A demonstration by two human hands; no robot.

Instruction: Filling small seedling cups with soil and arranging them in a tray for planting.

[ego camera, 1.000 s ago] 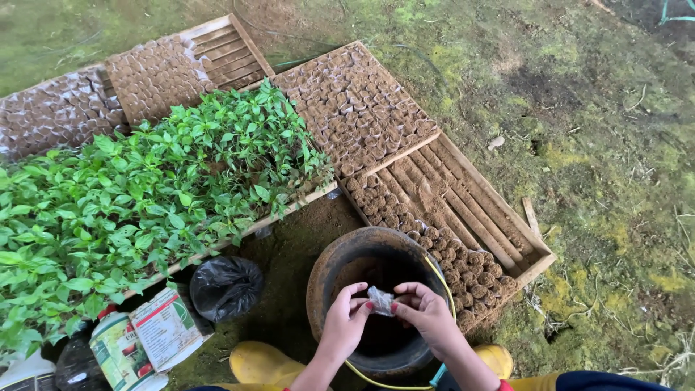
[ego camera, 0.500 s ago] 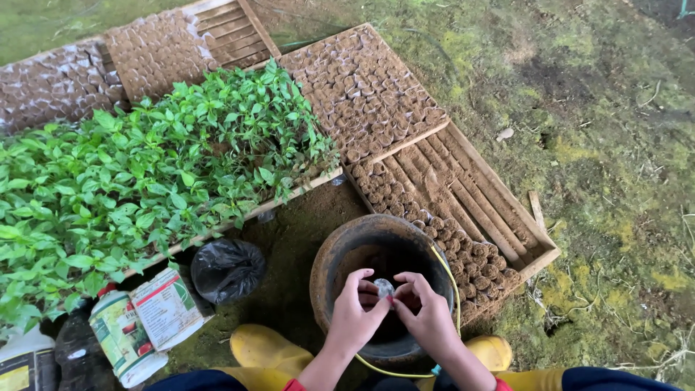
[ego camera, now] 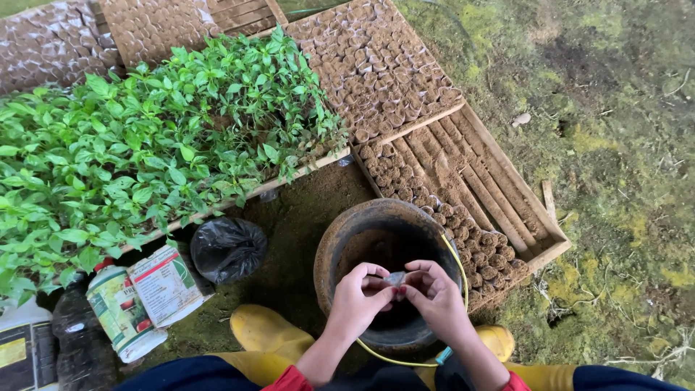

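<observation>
My left hand (ego camera: pixel 356 297) and my right hand (ego camera: pixel 434 293) meet over a round dark bucket (ego camera: pixel 340 242) with soil inside. Between the fingertips of both hands is a small clear plastic seedling bag (ego camera: pixel 396 278), pinched from each side. The bucket stands on bare earth between my yellow boots (ego camera: pixel 262 333). Just right of it lies a wooden frame (ego camera: pixel 539 217) with rows of small soil-filled bags (ego camera: pixel 405 170).
Leafy green seedlings (ego camera: pixel 152 145) fill a long wooden bed on the left. More filled bags (ego camera: pixel 376 65) cover the beds behind. A black plastic bag (ego camera: pixel 226 247), labelled bottles (ego camera: pixel 116 308) and a carton (ego camera: pixel 168 284) sit at lower left. Mossy ground (ego camera: pixel 615 145) spreads right.
The view has tilted down and closer. Both hands stayed together over the bucket, working the small bag between the fingertips, which now looks more folded.
</observation>
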